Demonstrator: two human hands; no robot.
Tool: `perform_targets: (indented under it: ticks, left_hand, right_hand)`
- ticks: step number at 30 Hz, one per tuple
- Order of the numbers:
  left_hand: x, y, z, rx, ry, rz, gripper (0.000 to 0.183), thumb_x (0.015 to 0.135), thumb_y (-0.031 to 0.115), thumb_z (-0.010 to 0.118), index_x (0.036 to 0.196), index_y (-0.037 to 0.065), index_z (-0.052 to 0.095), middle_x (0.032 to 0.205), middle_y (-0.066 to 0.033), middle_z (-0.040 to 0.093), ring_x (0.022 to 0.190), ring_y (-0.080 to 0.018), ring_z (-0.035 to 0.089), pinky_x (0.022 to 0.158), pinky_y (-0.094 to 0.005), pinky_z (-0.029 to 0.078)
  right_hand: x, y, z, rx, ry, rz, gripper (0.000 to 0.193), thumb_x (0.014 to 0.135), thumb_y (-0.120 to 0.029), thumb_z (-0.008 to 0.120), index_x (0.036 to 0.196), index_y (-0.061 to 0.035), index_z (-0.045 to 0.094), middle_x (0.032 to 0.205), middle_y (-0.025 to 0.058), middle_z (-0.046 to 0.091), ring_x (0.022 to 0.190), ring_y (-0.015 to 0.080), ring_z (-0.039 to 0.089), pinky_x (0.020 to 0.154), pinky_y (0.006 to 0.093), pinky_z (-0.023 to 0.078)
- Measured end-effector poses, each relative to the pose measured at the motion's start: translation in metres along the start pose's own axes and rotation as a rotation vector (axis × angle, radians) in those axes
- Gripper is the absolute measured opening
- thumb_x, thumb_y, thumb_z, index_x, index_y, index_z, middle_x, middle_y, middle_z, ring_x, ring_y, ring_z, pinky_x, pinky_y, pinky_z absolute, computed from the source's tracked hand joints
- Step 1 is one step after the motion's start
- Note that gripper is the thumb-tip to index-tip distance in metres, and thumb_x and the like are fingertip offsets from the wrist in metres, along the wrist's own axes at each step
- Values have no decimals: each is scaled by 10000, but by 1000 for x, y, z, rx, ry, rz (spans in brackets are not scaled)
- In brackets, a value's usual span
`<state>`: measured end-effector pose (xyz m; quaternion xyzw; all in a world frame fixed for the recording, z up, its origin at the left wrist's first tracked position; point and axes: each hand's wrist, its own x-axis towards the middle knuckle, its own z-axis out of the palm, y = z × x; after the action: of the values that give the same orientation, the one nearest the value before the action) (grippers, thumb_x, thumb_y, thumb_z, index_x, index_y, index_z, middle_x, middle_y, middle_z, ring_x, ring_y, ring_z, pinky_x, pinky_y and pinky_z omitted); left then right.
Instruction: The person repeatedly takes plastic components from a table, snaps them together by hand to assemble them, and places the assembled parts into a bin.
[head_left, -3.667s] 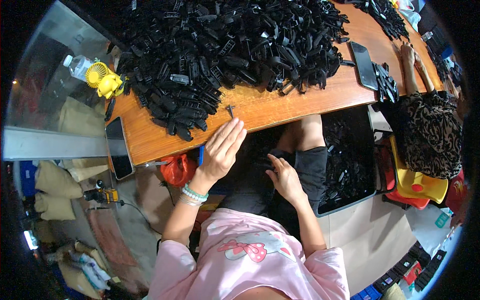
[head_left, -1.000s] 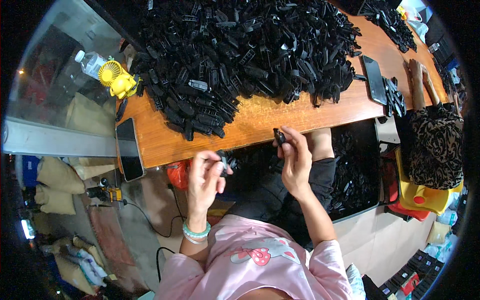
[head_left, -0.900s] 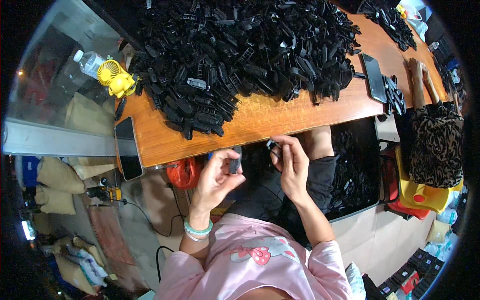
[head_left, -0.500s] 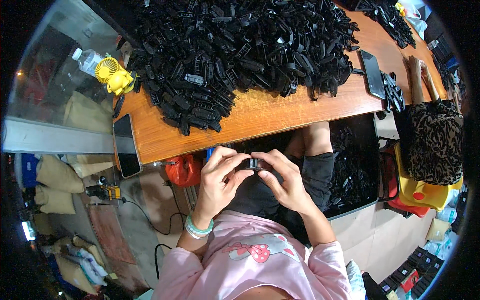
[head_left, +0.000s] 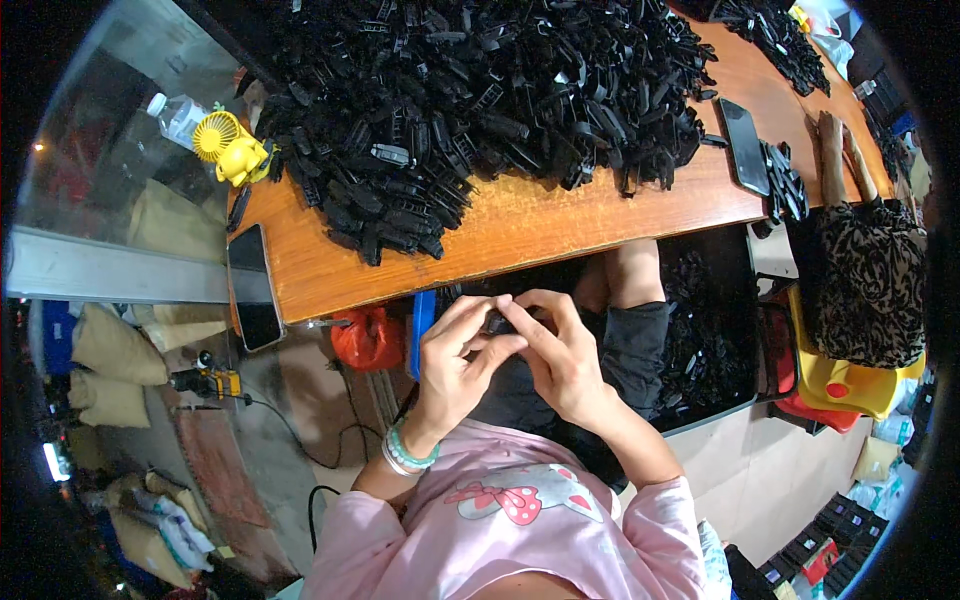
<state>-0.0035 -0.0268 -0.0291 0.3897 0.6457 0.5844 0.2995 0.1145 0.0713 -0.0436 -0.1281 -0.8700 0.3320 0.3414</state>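
My left hand point(head_left: 455, 358) and my right hand point(head_left: 562, 358) meet above my lap, just off the table's front edge. Between their fingers they grip a small black plastic part point(head_left: 497, 322), mostly covered by the fingertips. Both hands are closed, with thumbs and forefingers pressed around it. On the wooden table point(head_left: 540, 217) beyond them lies a large heap of similar black plastic parts point(head_left: 480, 100), some slatted like ladders.
A phone point(head_left: 254, 290) lies at the table's left corner, near a yellow fan point(head_left: 236, 150) and a clear bottle point(head_left: 178, 120). Another phone point(head_left: 745, 148) rests at right. A black tray point(head_left: 700, 340) of parts is beside my leg. A co-worker's arms point(head_left: 835, 165) reach over the table.
My fingers have closed further over the black part, hiding more of it. My right fingertips have moved left to meet the left ones.
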Motion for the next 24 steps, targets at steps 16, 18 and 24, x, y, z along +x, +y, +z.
perform_targets:
  ticks: [16,18,24]
  left_hand:
    - [6,-30,-23,-207,-120,-13,257,900,109,586,1115,-28,619,907,-56,587,656,-105,584,534,-194,443]
    - [14,-42,-37,269,165,195,193,896,117,589,1009,-33,635,848,-101,609,646,-165,589,569,-258,456]
    - [53,-42,-65,903,591,192,284,843,280,673,781,7,625,581,-97,572,485,-209,544,495,-359,411]
  right_hand:
    - [-5,21,14,470,101,320,195,730,-70,726,884,24,651,795,124,613,714,227,594,663,295,471]
    - [1,22,9,371,-190,470,226,747,-84,717,936,19,650,822,134,616,756,254,607,698,318,476]
    - [38,44,2,-45,195,249,167,743,16,657,907,3,625,896,151,596,808,329,590,727,382,481]
